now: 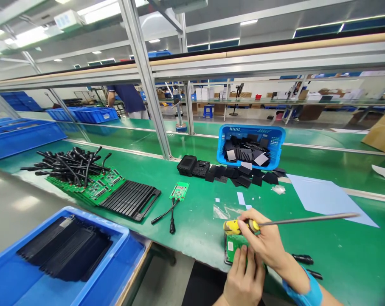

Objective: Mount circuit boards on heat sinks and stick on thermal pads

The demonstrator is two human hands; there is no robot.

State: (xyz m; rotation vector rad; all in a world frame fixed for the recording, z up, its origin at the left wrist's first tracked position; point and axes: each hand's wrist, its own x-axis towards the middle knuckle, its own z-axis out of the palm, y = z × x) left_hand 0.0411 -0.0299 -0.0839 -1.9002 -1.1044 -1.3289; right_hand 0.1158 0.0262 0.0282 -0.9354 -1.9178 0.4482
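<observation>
My right hand (265, 242) is closed round a screwdriver with a yellow handle (233, 227); its long metal shaft (307, 219) points to the right. My left hand (244, 280) rests with fingers on a green circuit board in a black case (233, 247) at the table's near edge. The right hand lies over that board too. A blue band is on my right wrist.
A green board with black cables (178, 192) lies mid-table. Left are a stack of green boards (98, 187), a black slotted tray (130, 199) and a cable pile (69, 163). A blue basket (251, 146) of black pads stands behind. A blue bin (65, 250) sits near left.
</observation>
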